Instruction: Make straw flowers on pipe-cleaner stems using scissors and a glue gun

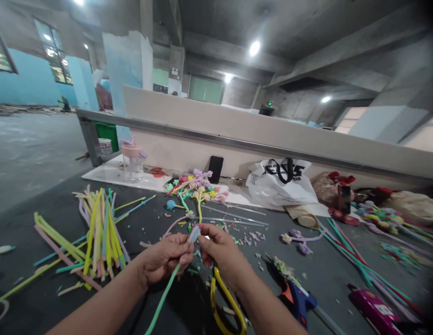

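Observation:
Between my two hands is a mint-green fuzzy stem, like a pipe cleaner [164,298], with a small pale blue and pink piece [194,234] at its top end. My left hand [169,256] is closed around the stem just under that piece. The fingertips of my right hand [221,249] pinch at the pale piece from the other side. Yellow-handled scissors [214,302] show below my right palm; their blades are hidden, and I cannot tell whether the hand touches them. Just beyond my fingers lie fuzzy flowers [197,184] on coloured stems.
A pile of coloured stems [101,232] lies left. Right are a blue glue gun [298,298], a magenta tool [375,309] and more stems [363,256]. Clear glue sticks [233,221] and scraps dot the dark table. A plastic cup [132,163], phone [215,168] and white bag [279,184] stand behind.

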### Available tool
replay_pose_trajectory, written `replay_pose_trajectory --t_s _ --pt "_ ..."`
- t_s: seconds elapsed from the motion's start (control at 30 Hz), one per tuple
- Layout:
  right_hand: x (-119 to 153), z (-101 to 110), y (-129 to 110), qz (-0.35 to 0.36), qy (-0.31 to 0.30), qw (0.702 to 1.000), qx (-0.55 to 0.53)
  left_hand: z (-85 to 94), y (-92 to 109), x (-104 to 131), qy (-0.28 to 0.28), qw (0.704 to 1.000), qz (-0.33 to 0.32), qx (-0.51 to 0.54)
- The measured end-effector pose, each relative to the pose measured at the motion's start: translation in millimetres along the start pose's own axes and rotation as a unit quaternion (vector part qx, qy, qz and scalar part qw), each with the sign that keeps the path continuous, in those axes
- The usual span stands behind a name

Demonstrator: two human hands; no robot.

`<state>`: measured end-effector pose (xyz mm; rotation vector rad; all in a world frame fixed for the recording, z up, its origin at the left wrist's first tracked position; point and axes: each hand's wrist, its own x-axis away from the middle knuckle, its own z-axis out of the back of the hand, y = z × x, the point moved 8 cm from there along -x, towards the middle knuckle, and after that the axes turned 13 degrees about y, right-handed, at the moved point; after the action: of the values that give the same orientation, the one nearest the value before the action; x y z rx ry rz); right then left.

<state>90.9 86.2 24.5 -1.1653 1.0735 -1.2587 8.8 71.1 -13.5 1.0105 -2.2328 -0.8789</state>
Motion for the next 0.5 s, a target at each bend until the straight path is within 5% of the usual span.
replay_pose_trajectory --t_s 0.13,0.5 --pt "1.8 -3.9 -3.6 -0.023 -0.041 0.994 -0.096 -2.2 -6.6 -1.4 0.012 0.999 0.014 -0.026" --pt "-8.3 14.0 11.4 -0.035 0.0 0.999 -0.032 2.9 1.6 -8.1 0.105 0.982 -0.076 -0.14"
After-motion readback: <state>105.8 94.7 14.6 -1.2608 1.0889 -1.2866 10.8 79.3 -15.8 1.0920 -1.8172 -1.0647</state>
